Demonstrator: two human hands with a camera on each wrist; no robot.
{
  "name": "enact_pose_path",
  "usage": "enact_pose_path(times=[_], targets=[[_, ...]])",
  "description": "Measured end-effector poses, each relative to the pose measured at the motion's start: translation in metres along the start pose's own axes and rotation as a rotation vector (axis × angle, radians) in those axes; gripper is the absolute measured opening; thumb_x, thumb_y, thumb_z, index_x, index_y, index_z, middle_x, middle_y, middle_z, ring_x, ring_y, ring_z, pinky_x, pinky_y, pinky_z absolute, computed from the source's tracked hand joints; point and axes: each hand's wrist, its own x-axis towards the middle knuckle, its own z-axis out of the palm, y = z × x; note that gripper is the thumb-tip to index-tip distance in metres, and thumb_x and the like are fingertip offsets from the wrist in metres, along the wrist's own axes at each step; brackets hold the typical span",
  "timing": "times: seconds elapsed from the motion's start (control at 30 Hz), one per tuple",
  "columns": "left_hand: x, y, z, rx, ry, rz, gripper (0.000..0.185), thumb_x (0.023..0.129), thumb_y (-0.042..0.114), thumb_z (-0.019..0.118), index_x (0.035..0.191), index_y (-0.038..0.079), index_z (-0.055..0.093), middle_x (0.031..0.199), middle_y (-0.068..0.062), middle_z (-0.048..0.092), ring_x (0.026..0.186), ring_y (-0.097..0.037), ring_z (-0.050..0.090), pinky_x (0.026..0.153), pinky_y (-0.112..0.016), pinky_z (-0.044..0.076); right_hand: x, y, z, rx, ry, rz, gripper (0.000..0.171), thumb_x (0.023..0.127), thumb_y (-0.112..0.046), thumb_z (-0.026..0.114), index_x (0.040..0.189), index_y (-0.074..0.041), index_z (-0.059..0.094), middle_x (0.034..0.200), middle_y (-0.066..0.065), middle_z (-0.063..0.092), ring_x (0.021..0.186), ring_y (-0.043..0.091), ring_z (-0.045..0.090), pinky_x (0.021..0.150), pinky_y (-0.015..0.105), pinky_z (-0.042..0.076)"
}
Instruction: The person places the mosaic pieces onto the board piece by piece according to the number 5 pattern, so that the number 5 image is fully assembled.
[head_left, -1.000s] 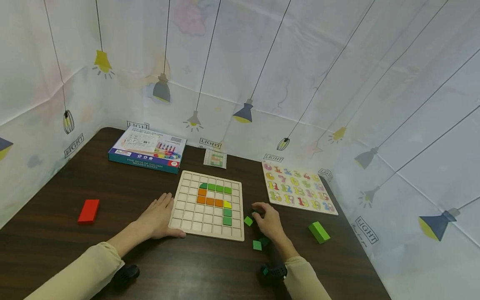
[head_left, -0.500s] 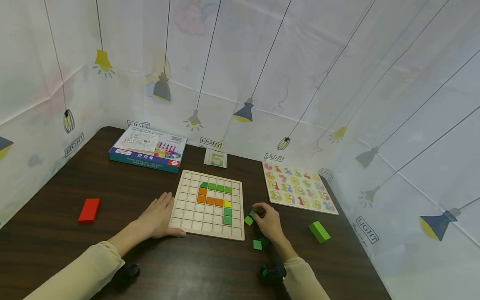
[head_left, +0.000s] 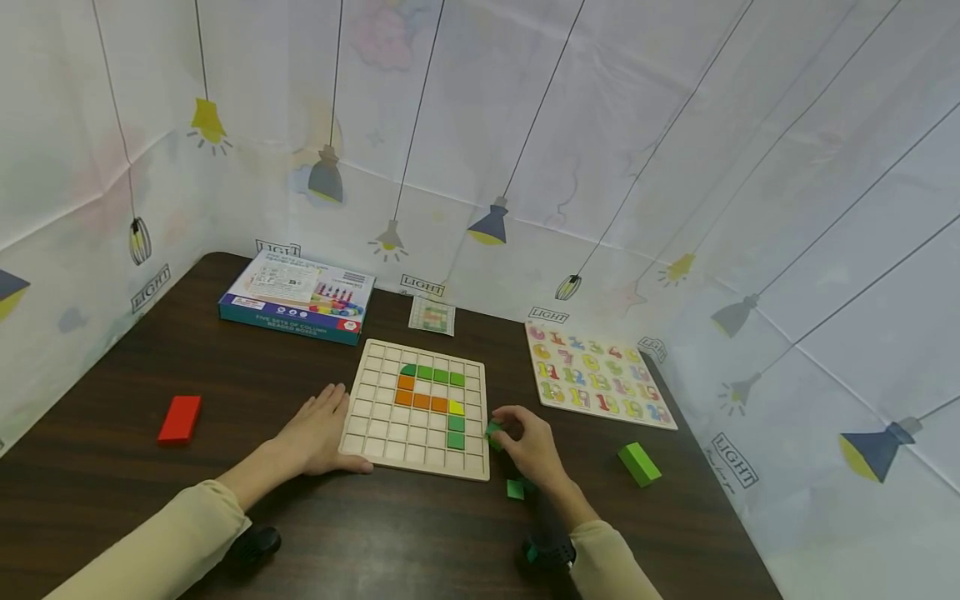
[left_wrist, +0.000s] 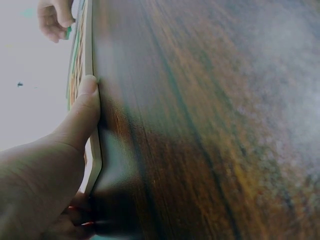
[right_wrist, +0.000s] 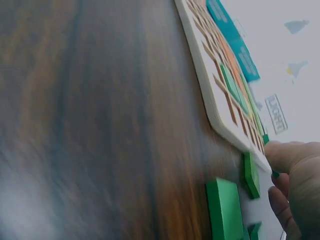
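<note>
Left hand (head_left: 317,435) (outstretched) touches board (head_left: 378,431); right hand (head_left: 536,443) pinches tile (head_left: 492,427).

Surfaces before you: a dark wood-grained table (head_left: 405,542), smooth with a soft sheen.
You see a grid board (head_left: 416,435) of pale, matt wood; smooth green tiles (right_wrist: 226,210) at right; a printed cardboard box (head_left: 288,323) at far left; a creased cloth backdrop (head_left: 435,133); your sleeves (head_left: 176,542) are matt cloth.

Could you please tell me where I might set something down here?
Bare table lies between the red block and the box, and between the forearms, in front of the grid board. Right of the board is crowded: the right hand pinches a green piece, beside other green tiles.
</note>
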Motion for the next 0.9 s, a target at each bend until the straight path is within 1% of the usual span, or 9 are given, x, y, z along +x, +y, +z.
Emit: enact_pose_path(times=[0.07,0.23,0.33,0.47,0.6,0.77,0.9], targets=[[0.0,0.0,0.0,-0.001,0.0,-0.001,0.118,0.07,0.069,0.067,0.138,-0.019,0.027,0.145,-0.036,0.022,0.135,-0.048,0.019,0.106,-0.058,0.021,-0.001,-0.006,0.002,0.01,-0.029,-0.03,0.028,0.081,-0.002,0.073,0.107,-0.005,0.065,0.096,0.004,0.066,0.086,0.018,0.063,0.07,0.035,0.052],[0.0,0.0,-0.001,0.003,-0.001,0.0,0.118,0.071,0.069,0.066,0.138,-0.019,0.027,0.145,-0.036,0.022,0.135,-0.047,0.019,0.107,-0.058,0.021,-0.002,-0.019,0.009,0.022,-0.099,-0.046,0.031,0.079,-0.002,0.075,0.107,-0.007,0.064,0.093,0.001,0.066,0.08,0.015,0.061,0.068,0.035,0.053],[-0.001,0.002,-0.003,0.01,-0.003,-0.001,0.117,0.071,0.068,0.066,0.138,-0.019,0.027,0.145,-0.036,0.023,0.135,-0.047,0.02,0.107,-0.057,0.021,-0.002,-0.024,0.013,0.035,-0.132,-0.047,0.031,0.079,-0.001,0.074,0.107,-0.008,0.064,0.093,0.0,0.065,0.079,0.015,0.061,0.067,0.034,0.054],[-0.002,0.004,-0.005,0.01,-0.01,-0.003,0.116,0.071,0.067,0.067,0.138,-0.019,0.027,0.145,-0.036,0.023,0.135,-0.047,0.02,0.107,-0.057,0.022,-0.005,-0.03,0.016,0.063,-0.171,-0.049,0.03,0.08,-0.004,0.074,0.108,-0.009,0.064,0.093,-0.003,0.064,0.078,0.011,0.061,0.067,0.029,0.054],[-0.001,0.003,-0.004,0.007,-0.012,-0.004,0.116,0.072,0.067,0.067,0.138,-0.019,0.027,0.145,-0.036,0.022,0.135,-0.047,0.019,0.107,-0.057,0.021,-0.008,-0.037,0.018,0.068,-0.202,-0.093,0.029,0.08,-0.009,0.075,0.108,-0.009,0.064,0.091,-0.004,0.063,0.072,0.011,0.061,0.063,0.026,0.052],[0.0,0.001,-0.002,0.009,-0.01,-0.009,0.116,0.072,0.067,0.067,0.139,-0.018,0.026,0.146,-0.035,0.022,0.136,-0.047,0.019,0.107,-0.057,0.02,-0.01,-0.04,0.021,0.029,-0.219,-0.169,0.028,0.081,-0.009,0.075,0.107,-0.007,0.064,0.092,-0.002,0.064,0.077,0.014,0.06,0.066,0.026,0.052],[0.0,0.001,-0.002,0.009,-0.004,-0.006,0.116,0.071,0.067,0.067,0.138,-0.019,0.027,0.145,-0.035,0.022,0.135,-0.047,0.02,0.107,-0.057,0.021,-0.01,-0.04,0.024,0.014,-0.225,-0.188,0.029,0.081,-0.008,0.075,0.107,-0.006,0.064,0.093,-0.001,0.065,0.079,0.015,0.061,0.068,0.025,0.052]])
